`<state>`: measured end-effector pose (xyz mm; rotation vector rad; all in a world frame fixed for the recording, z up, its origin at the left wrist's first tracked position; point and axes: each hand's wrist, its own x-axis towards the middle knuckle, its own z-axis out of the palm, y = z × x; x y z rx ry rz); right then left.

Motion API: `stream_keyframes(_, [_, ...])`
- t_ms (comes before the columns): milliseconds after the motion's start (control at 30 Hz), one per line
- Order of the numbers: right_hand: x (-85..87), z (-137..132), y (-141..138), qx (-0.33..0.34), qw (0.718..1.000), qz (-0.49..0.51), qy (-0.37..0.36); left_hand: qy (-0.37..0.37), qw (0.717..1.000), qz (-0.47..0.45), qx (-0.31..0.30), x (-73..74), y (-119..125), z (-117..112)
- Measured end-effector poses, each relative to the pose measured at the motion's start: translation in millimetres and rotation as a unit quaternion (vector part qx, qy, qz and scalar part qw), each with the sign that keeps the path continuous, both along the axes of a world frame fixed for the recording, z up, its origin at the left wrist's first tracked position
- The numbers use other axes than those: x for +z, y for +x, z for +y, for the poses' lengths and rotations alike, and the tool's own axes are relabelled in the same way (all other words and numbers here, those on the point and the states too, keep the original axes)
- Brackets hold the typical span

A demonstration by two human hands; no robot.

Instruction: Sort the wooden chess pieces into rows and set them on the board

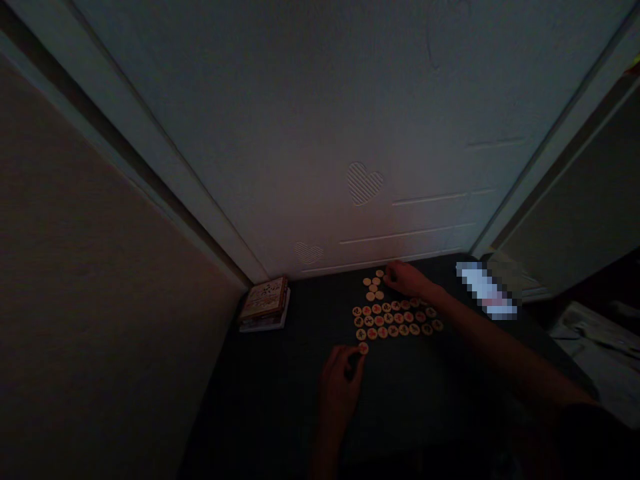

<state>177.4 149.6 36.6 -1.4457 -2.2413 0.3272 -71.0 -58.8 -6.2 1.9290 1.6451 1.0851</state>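
My left hand [343, 380] is in front of the rows, thumb and forefinger closed on a round wooden Chinese chess piece [363, 348] with a red character. Behind it, three rows of Chinese chess pieces [383, 332] lie face up, with red and dark characters mixed. Farther back is a small cluster of pieces [373, 288] whose tops look blank. At this cluster's right side, my right hand [406, 279] has its fingers pinched together; what they hold, if anything, is too small to make out. My right forearm covers the right end of the back row.
The dark table [280, 380] stands against a pale panel [280, 167] with embossed hearts and lines. A stack of books or boxes [264, 303] sits at the table's back left. Toward the right edge lies a bright, pixelated object [485, 290].
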Motion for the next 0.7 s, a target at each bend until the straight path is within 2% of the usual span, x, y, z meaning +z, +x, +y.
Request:
stream_keyframes(167, [-10.2, 1, 1, 0.015, 1.000, -0.001, -0.005, -0.020, 1.000, 0.001, -0.005, 1.0, -1, 0])
stream_keyframes(267, [-8.0, -5, 5, 0.018, 1.000, 0.010, -0.007, -0.024, 1.000, -0.003, -0.006, 1.3, -1, 0])
stream_keyframes(367, [-1.7, -22, 12, 0.017, 0.999, 0.029, -0.005, -0.026, 1.000, -0.003, -0.005, 1.2, 0, 0])
stream_keyframes(467, [3.0, -56, 21, 0.014, 0.998, 0.060, 0.000, -0.023, 1.000, 0.005, -0.004, 2.0, 0, 0])
stream_keyframes(533, [2.4, -88, 26, 0.018, 0.991, 0.132, -0.019, -0.017, 1.000, 0.009, -0.005, 2.9, 1, 0])
stream_keyframes(700, [-14.0, -169, 16, 0.039, 0.971, 0.228, -0.065, -0.011, 1.000, 0.015, -0.010, 3.7, 0, 1])
